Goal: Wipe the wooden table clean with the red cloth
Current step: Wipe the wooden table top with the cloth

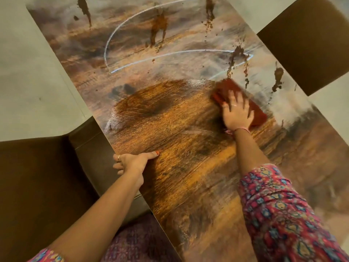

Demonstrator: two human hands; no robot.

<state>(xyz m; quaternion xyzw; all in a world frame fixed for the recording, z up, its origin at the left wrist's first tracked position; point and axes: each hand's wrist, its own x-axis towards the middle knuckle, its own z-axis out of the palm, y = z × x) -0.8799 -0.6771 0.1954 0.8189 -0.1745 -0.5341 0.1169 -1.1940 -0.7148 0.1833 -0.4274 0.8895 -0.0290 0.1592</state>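
**Counter surface: near part bare, far part filmed and spotted**

Nearest the camera, two forearms reach in from the bottom edge, the right in a patterned red sleeve [283, 214]. Between them a purple patterned rug [136, 241] shows on the floor at the near end of the counter.

The wooden counter [188, 176] runs diagonally from near right to far left. Its near part shows warm brown grain, free of film. The far part carries a grey-white dusty haze [188, 29], with thin pale arcs [120, 35] traced across it and several dark brown splatter marks [158, 25]. A fine white powdery ridge borders the bare oval area at its far edge and at its left tip.

The left hand [132, 163] grips the counter's left edge: thumb laid flat on top, fingers curled over the side, a ring visible. The right hand [237, 112] lies flat with fingers spread on the red cloth [226, 87], pressing it to the counter at mid-right, on the border between bare and hazy surface. Cloth and hand are motion-blurred.

A brown seat [37, 186] stands just beside the counter's left edge; another brown piece [309, 42] sits at far right. The floor [28, 72] is pale grey.
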